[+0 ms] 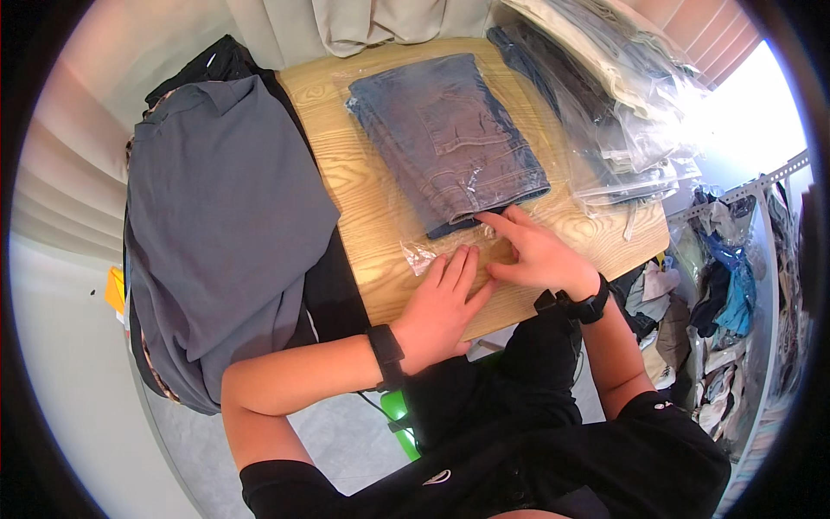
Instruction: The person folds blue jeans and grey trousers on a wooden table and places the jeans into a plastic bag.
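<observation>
Folded blue-grey jeans (458, 147) lie inside a clear plastic bag (421, 256) on a wooden table. A back pocket and the waistband show through the film. My left hand (443, 303) rests flat near the table's front edge, fingers together and stretched out, just below the bag's near end. My right hand (540, 253) has its index finger stretched to the waistband edge of the jeans. Its thumb points left, close to my left hand, and stands apart from the index finger. Its other fingers are partly hidden beneath.
Grey and black garments (233, 199) are heaped along the table's left side. A stack of bagged clothes (605, 95) fills the far right. A shelf rack (735, 285) with several garments stands at the right. Curtains (363, 22) hang behind the wooden table (324, 112).
</observation>
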The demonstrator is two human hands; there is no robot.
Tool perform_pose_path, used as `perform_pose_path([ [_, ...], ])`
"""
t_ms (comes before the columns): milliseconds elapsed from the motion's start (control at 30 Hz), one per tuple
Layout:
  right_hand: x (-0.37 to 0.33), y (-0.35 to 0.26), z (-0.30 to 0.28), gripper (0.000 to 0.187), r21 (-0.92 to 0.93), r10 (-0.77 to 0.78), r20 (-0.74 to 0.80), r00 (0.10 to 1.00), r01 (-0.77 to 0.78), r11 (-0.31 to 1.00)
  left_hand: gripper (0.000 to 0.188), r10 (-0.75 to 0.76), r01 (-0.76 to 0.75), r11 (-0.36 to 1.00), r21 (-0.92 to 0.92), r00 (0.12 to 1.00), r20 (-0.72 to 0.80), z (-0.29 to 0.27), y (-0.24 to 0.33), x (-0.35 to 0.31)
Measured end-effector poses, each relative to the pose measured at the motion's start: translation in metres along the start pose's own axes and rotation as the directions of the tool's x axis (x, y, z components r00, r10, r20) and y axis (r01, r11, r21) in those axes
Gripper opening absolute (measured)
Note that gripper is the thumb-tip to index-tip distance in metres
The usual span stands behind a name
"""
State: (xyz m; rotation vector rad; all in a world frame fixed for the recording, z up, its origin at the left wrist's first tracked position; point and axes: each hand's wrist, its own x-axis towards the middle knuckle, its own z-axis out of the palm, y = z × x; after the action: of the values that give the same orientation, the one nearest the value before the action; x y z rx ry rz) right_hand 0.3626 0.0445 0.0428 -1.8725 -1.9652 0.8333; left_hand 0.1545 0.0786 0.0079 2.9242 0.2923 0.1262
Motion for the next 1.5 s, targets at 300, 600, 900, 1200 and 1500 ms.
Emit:
perform_pose_path([
  [300, 0.009, 0.008, 0.003, 0.059, -0.082, -0.037, -0.036, 0.999, 0.034, 0.996, 0.092, 0.002, -0.002, 1.000, 0.021, 1.000, 0.000, -0.001, 0.001, 0.000],
  [600, 0.005, 0.013, -0.004, 0.050, 0.142, -0.087, 0.039, 0.995, 0.081, 0.987, 0.092, 0.006, -0.007, 1.000, 0.016, 1.000, 0.010, -0.003, 0.000, 0.000],
  [900, 0.006, 0.010, -0.001, 0.048, 0.139, -0.094, 0.025, 0.995, 0.090, 0.986, 0.091, 0.001, -0.001, 1.000, 0.012, 1.000, 0.004, -0.001, 0.000, 0.000],
  [1200, 0.007, 0.007, 0.002, 0.051, 0.088, -0.081, -0.043, 0.996, 0.084, 0.993, 0.092, 0.008, -0.008, 1.000, 0.028, 1.000, -0.004, -0.001, 0.001, 0.000],
  [1500, 0.013, 0.007, 0.003, 0.058, 0.050, -0.040, -0.023, 0.999, 0.041, 0.998, 0.091, 0.013, -0.012, 1.000, 0.022, 1.000, -0.017, 0.000, 0.001, 0.000],
])
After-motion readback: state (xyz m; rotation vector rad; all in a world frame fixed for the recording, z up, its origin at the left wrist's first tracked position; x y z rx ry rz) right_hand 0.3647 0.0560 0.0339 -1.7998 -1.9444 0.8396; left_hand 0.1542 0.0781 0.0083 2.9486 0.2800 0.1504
